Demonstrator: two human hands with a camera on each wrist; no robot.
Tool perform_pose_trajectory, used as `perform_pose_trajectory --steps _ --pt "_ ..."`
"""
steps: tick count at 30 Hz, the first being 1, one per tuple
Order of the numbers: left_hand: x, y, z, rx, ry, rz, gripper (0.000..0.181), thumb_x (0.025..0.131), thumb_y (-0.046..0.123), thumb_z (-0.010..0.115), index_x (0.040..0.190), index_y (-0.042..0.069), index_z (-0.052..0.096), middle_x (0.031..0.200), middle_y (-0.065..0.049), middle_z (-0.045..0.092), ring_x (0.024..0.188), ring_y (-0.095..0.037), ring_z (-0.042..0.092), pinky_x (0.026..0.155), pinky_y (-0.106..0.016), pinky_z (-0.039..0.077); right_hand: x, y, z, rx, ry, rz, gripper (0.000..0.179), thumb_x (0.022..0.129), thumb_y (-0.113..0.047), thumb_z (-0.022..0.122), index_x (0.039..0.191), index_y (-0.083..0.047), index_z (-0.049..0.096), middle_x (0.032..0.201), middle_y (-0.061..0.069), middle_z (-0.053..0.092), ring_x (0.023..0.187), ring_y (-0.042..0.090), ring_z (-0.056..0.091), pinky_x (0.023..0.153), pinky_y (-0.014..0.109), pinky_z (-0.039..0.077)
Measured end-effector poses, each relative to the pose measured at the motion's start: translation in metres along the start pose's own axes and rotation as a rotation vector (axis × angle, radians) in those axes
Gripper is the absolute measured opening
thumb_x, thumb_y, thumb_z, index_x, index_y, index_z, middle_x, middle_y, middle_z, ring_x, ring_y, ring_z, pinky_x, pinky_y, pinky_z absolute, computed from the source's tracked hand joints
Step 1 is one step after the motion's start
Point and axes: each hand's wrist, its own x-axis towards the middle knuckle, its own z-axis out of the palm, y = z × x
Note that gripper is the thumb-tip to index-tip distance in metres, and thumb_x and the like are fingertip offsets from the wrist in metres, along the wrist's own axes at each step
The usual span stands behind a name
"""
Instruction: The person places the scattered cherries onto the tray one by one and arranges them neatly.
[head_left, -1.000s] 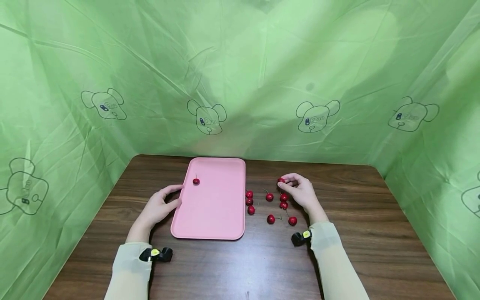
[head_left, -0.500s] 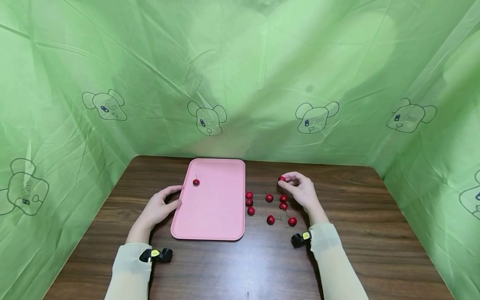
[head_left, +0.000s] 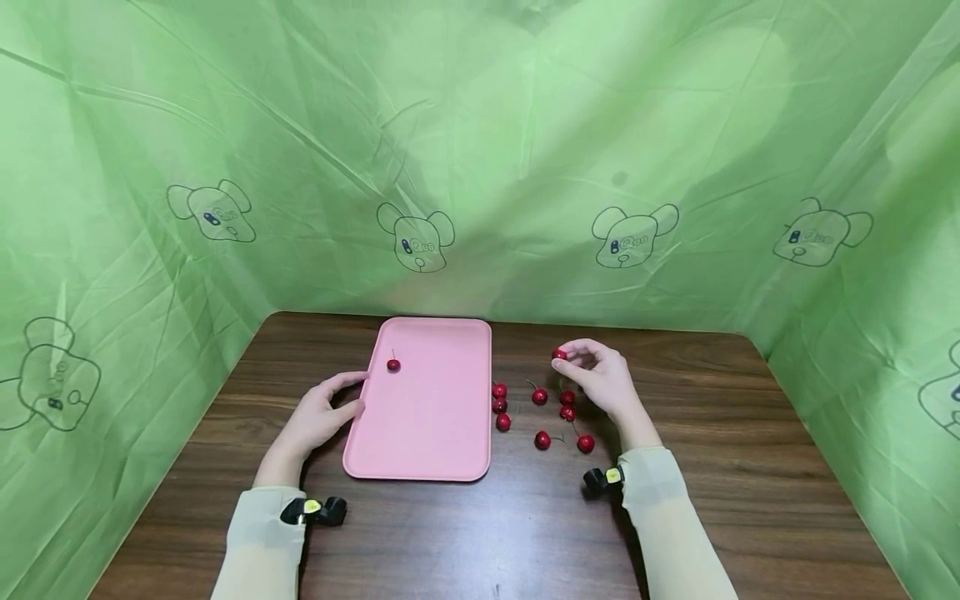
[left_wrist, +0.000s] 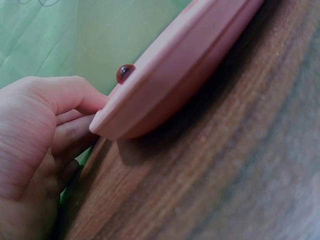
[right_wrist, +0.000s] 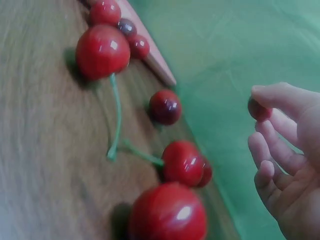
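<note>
In the head view a pink tray [head_left: 427, 417] lies on the table, with one stemmed red cherry [head_left: 393, 365] near its upper left. My left hand [head_left: 315, 415] rests at the tray's left edge, thumb and fingertips touching the rim [left_wrist: 102, 117]. To the right of the tray, my right hand [head_left: 603, 379] pinches a cherry [head_left: 559, 354] between thumb and fingers, above the table. The right wrist view shows this held cherry [right_wrist: 259, 109] partly covered by the thumb. Below and left of that hand lie several loose cherries [head_left: 539, 397], some with green stems.
Three cherries [head_left: 500, 406] sit in a row close against the tray's right edge. The dark wood table [head_left: 735, 433] reaches back to a green cloth wall [head_left: 517, 167] printed with cartoon heads, which also rises on both sides.
My right hand has lifted slightly, and the pinched cherry now sits a little higher and further left. The left hand stays at the tray's edge.
</note>
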Motion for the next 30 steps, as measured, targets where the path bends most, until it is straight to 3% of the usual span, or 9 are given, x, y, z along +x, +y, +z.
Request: perform_pose_trajectory --steps 5,10,21,30 --pt "0.001 0.001 0.001 -0.019 -0.009 0.001 0.051 0.099 0.008 0.076 0.149 0.01 0.066 0.147 -0.015 0.068 0.145 -0.037 0.054 0.121 -0.051 0.038 -0.002 -0.016 0.009 -0.042 -0.075 -0.054 0.022 0.092 -0.022 0.091 0.109 -0.015 0.08 0.096 0.002 0.078 0.089 0.021 0.072 0.074 0.028 0.058" --pt "0.001 0.002 0.001 -0.025 -0.016 0.007 0.05 0.1 0.009 0.076 0.149 0.008 0.066 0.147 -0.017 0.068 0.146 -0.039 0.054 0.121 -0.056 0.037 -0.001 -0.037 0.025 -0.068 -0.124 -0.092 0.022 0.092 -0.023 0.091 0.11 -0.017 0.079 0.096 -0.001 0.077 0.089 0.02 0.072 0.079 0.034 0.06" --pt "-0.002 0.002 -0.001 0.012 -0.01 -0.01 0.051 0.1 0.01 0.075 0.151 0.01 0.065 0.15 -0.016 0.066 0.146 -0.038 0.053 0.121 -0.057 0.038 0.02 -0.069 0.072 -0.022 -0.167 -0.158 0.022 0.094 -0.02 0.088 0.113 -0.015 0.078 0.1 -0.002 0.076 0.089 0.017 0.071 0.078 0.034 0.057" --pt "-0.002 0.003 -0.001 0.016 -0.007 0.001 0.05 0.101 0.011 0.075 0.15 0.01 0.065 0.148 -0.016 0.067 0.145 -0.039 0.054 0.121 -0.057 0.038 0.037 -0.079 0.127 0.013 -0.188 -0.102 0.023 0.093 -0.019 0.089 0.114 -0.014 0.079 0.098 -0.002 0.078 0.092 0.02 0.072 0.08 0.033 0.059"
